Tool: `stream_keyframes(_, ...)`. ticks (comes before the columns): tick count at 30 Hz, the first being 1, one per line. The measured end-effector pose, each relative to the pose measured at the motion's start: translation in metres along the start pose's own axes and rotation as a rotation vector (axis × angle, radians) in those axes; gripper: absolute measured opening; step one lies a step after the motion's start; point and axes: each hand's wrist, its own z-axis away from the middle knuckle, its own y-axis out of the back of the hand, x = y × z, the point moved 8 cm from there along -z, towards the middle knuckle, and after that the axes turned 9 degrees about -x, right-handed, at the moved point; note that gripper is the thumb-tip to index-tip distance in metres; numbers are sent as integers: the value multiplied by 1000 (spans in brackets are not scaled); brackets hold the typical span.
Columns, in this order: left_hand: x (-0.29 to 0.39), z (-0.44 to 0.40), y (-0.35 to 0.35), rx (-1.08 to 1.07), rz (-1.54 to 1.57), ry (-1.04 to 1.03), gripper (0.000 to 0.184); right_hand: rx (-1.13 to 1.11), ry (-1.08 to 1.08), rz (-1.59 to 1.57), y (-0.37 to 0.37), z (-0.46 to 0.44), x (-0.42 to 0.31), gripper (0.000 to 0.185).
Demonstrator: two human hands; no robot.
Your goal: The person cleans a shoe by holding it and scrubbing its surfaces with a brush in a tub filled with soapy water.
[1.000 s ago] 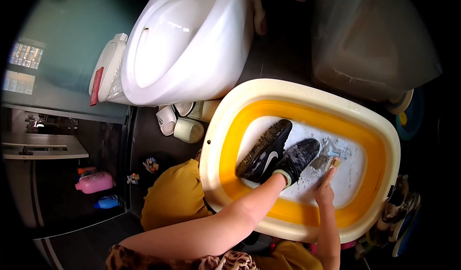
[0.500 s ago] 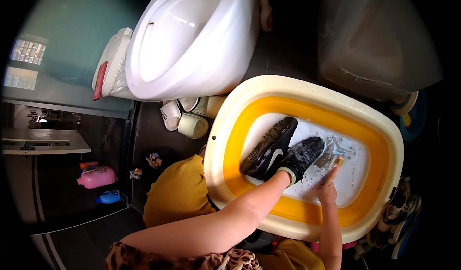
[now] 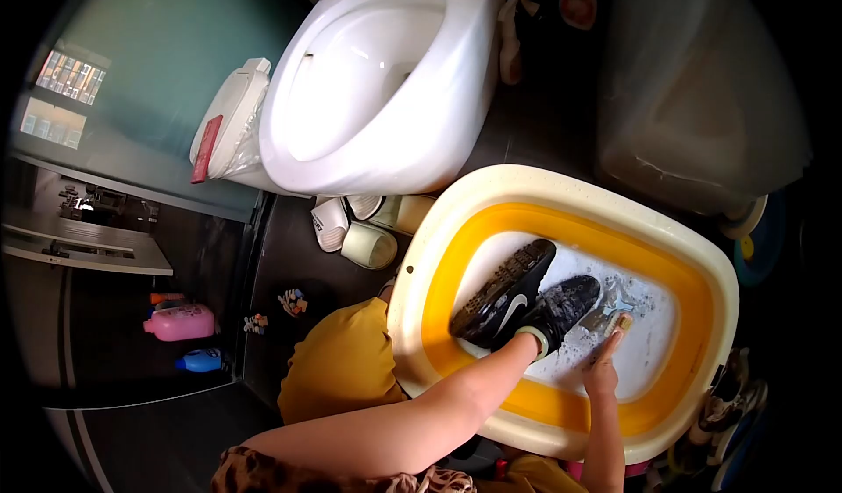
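A cream and yellow basin (image 3: 574,180) holds sudsy water and two black shoes. One shoe (image 3: 507,296), with a white logo, lies tilted with its knobbly sole showing. My left hand (image 3: 533,344) reaches into the opening of the other black shoe (image 3: 566,304); its fingers are hidden inside, and a pale band circles the wrist. To the right of that shoe, my right hand (image 3: 602,372) is closed on a small brush (image 3: 624,322), low over the foamy water. The brush is apart from both shoes.
A white toilet (image 3: 377,98) stands behind the basin. Pale slippers (image 3: 368,246) lie between them. A pink bottle (image 3: 182,322) and a blue bottle (image 3: 202,360) are at the left. A large translucent container (image 3: 702,98) is at the back right, and more shoes (image 3: 728,405) sit at the right.
The view has shifted, so the basin, toilet and bottles appear slightly displaced. My left hand remains in the shoe, and my right hand still holds the brush in nearly the same place.
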Motion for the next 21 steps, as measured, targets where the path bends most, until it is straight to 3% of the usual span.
stream_keyframes(17, 11, 2, -9, -5, 28, -18, 51, -128, -142, -11, 0, -1, 4, 92)
stream_keyframes(18, 11, 2, -9, -6, 25, -20, 51, 7, -54, -1, 10, 2, -3, 89)
stream_keyframes(21, 12, 2, -8, -2, 26, -24, 51, -25, -136, -136, 12, -4, 16, 82)
